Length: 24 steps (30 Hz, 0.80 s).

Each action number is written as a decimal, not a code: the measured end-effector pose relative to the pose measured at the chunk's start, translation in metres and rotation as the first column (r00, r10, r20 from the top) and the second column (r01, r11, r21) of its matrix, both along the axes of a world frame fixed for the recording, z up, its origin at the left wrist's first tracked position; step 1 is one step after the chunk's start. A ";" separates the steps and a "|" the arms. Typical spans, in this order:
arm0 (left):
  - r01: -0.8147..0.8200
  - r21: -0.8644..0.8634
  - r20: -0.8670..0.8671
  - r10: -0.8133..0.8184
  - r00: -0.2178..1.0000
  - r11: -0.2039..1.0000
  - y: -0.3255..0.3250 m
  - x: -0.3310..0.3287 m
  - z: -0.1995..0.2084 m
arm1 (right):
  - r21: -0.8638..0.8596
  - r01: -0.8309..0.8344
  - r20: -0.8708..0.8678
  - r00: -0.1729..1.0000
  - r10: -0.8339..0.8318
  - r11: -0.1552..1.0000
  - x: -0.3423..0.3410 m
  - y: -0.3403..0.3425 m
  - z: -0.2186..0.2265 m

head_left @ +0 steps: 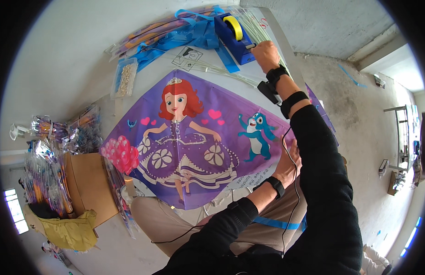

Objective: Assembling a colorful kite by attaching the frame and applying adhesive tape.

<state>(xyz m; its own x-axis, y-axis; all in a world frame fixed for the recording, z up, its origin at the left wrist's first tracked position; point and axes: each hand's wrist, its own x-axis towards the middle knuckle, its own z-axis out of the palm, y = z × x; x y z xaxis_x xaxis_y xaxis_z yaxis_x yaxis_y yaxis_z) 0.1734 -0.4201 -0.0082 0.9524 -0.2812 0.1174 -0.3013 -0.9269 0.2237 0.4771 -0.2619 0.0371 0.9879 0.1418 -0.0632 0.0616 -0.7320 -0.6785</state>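
A purple diamond-shaped kite, printed with a red-haired princess, a blue rabbit and pink balloons, lies flat before me, its lower tip over my lap. At its right edge, my left hand is closed on the kite; my right sleeve and a black cable partly cover the fingers. My right arm reaches far forward over the kite's right side. There my right hand is closed at the front end of a blue tape dispenser, gripping the tape end, which is hardly visible. A yellow-cored roll sits in the dispenser.
Blue ribbon and packed kites lie along the table's far side. Thin pale rods pass beside the dispenser. A clear bag of small beige parts lies left of the kite. A cardboard box and wrapped bundles stand at left.
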 end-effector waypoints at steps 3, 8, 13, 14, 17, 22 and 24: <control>-0.022 0.017 0.045 0.021 0.999 1.000 0.006 -0.004 0.008 | -0.069 -0.008 0.039 0.999 0.011 0.998 -0.007 -0.007 -0.011; -0.144 -0.584 -0.110 0.098 0.989 0.798 0.017 0.007 0.007 | -0.162 0.026 0.152 0.988 -0.001 0.986 -0.054 -0.022 -0.025; -0.018 -0.245 -0.028 0.011 1.000 0.969 0.003 0.003 0.004 | 0.189 -0.176 0.165 0.975 0.146 0.966 -0.044 -0.114 0.021; -0.054 -0.186 0.032 0.061 0.998 0.981 0.002 0.004 0.005 | 0.193 -0.284 0.237 0.942 0.236 0.939 -0.045 -0.139 0.029; -0.056 -0.112 0.008 0.058 0.998 0.992 0.002 0.004 0.009 | 0.184 -0.377 0.156 0.923 0.352 0.908 -0.078 -0.210 0.035; -0.070 -0.024 0.026 0.071 0.997 0.997 0.002 0.006 0.018 | 0.197 -0.061 -0.259 0.959 0.112 0.979 -0.140 -0.272 0.018; -0.077 -0.019 0.084 0.079 0.993 0.997 0.002 0.007 0.020 | 0.174 -0.021 -0.292 0.954 0.073 0.984 -0.156 -0.280 0.007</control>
<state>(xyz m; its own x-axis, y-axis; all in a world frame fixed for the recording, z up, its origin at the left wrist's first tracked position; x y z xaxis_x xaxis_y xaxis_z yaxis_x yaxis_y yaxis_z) 0.1801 -0.4178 0.0114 0.9579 -0.2040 0.2021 -0.2467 -0.9448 0.2157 0.3210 -0.5423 0.0444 0.9200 0.2214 -0.3234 -0.1293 -0.6076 -0.7837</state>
